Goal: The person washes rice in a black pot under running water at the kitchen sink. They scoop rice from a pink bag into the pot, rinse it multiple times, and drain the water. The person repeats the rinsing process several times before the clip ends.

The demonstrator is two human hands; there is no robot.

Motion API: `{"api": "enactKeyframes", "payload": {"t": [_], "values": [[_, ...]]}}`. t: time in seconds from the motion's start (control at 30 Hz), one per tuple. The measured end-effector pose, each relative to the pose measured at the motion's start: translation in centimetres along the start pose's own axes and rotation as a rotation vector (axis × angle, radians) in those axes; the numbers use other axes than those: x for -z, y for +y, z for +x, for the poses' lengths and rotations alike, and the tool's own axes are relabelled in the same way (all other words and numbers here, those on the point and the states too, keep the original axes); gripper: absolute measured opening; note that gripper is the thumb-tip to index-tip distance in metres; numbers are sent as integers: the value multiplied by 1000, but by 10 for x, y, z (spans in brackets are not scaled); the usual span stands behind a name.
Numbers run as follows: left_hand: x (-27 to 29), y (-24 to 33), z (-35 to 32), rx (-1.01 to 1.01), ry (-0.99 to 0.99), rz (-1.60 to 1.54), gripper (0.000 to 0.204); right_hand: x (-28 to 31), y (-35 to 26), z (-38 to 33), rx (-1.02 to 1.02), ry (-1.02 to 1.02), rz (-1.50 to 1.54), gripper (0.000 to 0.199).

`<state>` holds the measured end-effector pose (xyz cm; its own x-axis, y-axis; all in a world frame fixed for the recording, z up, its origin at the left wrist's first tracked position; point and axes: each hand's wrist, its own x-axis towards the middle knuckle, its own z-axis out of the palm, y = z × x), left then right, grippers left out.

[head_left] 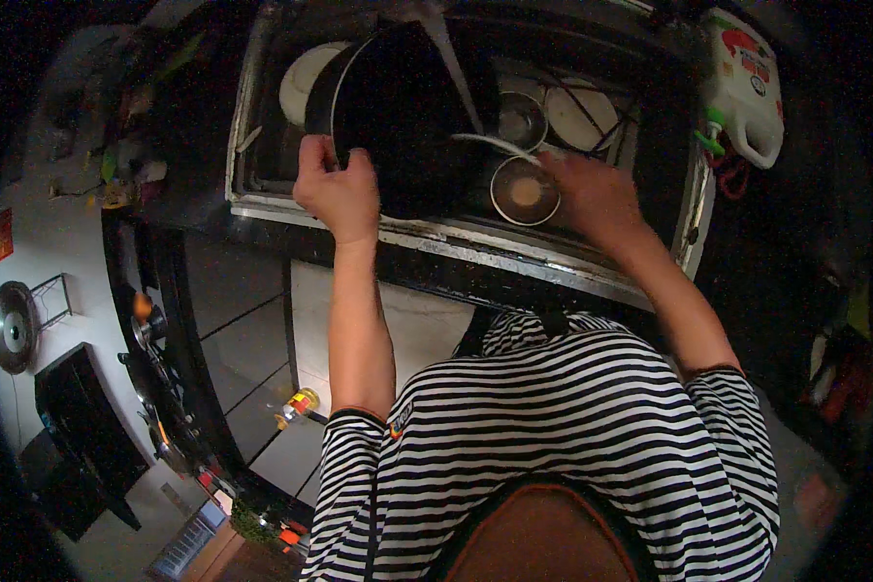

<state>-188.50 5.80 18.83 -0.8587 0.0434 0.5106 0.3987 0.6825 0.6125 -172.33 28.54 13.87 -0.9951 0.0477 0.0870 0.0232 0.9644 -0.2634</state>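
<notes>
A large black pan (pixel 407 107) sits tilted over the sink (pixel 436 236), its dark inside facing me. My left hand (pixel 339 184) is closed on its near left edge, thumb and fingers pinching the rim. My right hand (pixel 594 199) is closed around a pale, slender utensil (pixel 495 143) whose far end reaches over the pan; its exact kind is hard to make out. Below the utensil, beside my right hand, is a small round bowl (pixel 526 194) with a light brown middle. A pale grey streak (pixel 448 63), tap or water, slants down over the pan.
A metal bowl (pixel 521 123) and a pale round dish (pixel 580 114) lie at the sink's right side. Another pale plate (pixel 310 82) lies behind the pan. A white jug with a green pump (pixel 747 92) stands at the right. A yellow-labelled container (pixel 301 403) is low on the left.
</notes>
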Motion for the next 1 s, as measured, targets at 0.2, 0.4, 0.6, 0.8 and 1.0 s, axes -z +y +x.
{"api": "enactKeyframes", "payload": {"t": [0.2,0.4,0.6,0.8,1.0], "values": [[25,-13,12,-328,165,260,16,-1,38,-28,-117,21,-74,26],[58,3,35,-464,381,253,13,-4,38,-35,-128,102,18,21],[79,9,50,-550,577,301,10,-6,33,-31,-63,95,80,16],[96,24,59,-677,609,318,10,-1,35,-31,-115,22,109,23],[95,20,61,-640,658,302,15,7,33,-23,-4,134,76,26]]}}
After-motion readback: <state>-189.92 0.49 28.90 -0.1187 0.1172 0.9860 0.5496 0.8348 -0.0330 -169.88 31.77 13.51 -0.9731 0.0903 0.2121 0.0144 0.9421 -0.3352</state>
